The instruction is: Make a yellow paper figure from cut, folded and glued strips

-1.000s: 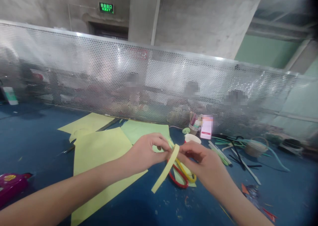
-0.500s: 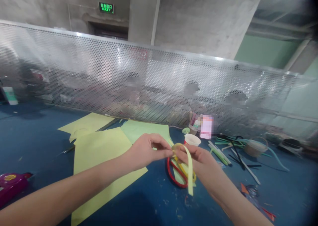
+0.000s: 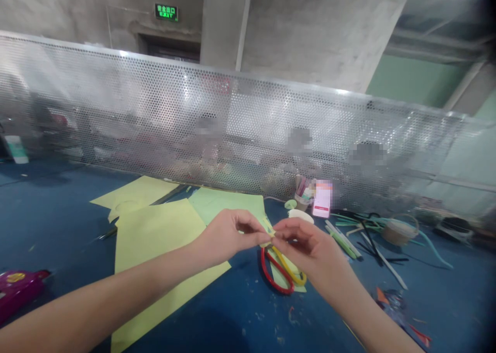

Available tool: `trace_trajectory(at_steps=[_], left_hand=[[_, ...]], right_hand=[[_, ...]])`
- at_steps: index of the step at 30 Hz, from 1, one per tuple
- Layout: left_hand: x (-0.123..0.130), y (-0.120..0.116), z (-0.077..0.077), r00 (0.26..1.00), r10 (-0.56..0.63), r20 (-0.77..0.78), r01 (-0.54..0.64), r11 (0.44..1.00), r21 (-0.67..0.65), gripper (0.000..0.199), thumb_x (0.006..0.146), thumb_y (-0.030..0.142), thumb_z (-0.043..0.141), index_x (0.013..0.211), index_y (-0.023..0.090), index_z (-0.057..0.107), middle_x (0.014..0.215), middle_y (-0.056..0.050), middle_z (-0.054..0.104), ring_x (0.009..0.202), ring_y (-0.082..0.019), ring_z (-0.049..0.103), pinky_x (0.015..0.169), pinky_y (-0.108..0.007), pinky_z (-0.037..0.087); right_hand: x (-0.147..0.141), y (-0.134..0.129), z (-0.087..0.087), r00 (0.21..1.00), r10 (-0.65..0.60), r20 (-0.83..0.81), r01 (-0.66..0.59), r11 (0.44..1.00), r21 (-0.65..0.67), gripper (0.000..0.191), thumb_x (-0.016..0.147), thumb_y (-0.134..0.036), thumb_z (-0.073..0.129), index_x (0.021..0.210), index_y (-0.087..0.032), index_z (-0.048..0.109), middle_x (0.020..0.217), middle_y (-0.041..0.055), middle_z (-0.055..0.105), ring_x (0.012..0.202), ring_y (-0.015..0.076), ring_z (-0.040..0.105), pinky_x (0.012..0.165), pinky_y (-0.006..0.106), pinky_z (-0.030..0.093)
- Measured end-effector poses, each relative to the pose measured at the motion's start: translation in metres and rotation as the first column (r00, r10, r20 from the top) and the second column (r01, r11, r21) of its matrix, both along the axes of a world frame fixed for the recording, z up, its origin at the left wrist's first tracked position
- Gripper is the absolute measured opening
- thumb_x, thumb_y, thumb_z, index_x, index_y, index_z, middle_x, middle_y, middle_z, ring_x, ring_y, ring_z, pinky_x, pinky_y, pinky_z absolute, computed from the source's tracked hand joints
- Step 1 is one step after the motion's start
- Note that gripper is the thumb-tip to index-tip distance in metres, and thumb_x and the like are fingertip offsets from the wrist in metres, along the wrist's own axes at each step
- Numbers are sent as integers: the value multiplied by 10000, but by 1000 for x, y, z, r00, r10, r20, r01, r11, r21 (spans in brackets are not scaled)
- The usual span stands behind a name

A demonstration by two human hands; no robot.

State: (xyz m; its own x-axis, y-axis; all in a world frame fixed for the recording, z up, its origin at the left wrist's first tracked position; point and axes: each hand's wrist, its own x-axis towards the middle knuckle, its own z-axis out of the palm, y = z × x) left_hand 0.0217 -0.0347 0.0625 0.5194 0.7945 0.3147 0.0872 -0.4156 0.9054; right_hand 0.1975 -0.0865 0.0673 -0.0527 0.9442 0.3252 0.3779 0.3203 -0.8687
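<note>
My left hand [image 3: 227, 234] is closed, thumb and fingertips pinching a small piece of pale yellow paper strip [image 3: 265, 244]. My right hand [image 3: 315, 247] meets it fingertip to fingertip, also pinched on the strip, most of which the fingers hide. Just below the hands, on the blue table, lie scissors with one red handle loop [image 3: 284, 292] and one yellow one; their blades are hidden. Scraps of pale paper show through the loops. Under my left forearm is a large yellow paper sheet [image 3: 158, 249], with a light green sheet [image 3: 228, 203] behind it.
Behind the hands stand a white cup [image 3: 300, 217] and a lit phone [image 3: 323, 203]. Tubes and pipe cleaners [image 3: 346, 244] lie to the right, near a small basket [image 3: 399, 233]. A magenta plastic tool [image 3: 21, 291] is at far left. A perforated metal partition [image 3: 155, 110] edges the table.
The loose strip end that hung over my right fingers no longer hangs there. My right fingers have shifted slightly and the scissor handles show more fully. My left hand has hardly moved.
</note>
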Motion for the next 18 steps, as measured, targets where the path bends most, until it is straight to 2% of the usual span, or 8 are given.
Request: trace_trajectory(at_steps=[6,18], left_hand=[[1,-1,1,1000,-5,-13,5,998,64,168,712,324,673,711,157,668,736,-17,627,679,-123,563,648,-241,442],[1,-4,3,999,-8,-42,13,994,110,164,724,326,657,771,170,668,792,-24,624,722,-130,570,682,-246,451]], right_hand=[[0,-2,3,996,-13,90,11,1000,24,97,746,-284,620,777,-194,638,728,-5,624,669,114,587,619,200,475],[2,-6,6,993,12,115,-9,1000,-30,106,775,-313,589,788,-213,621,755,-11,608,660,118,567,613,222,457]])
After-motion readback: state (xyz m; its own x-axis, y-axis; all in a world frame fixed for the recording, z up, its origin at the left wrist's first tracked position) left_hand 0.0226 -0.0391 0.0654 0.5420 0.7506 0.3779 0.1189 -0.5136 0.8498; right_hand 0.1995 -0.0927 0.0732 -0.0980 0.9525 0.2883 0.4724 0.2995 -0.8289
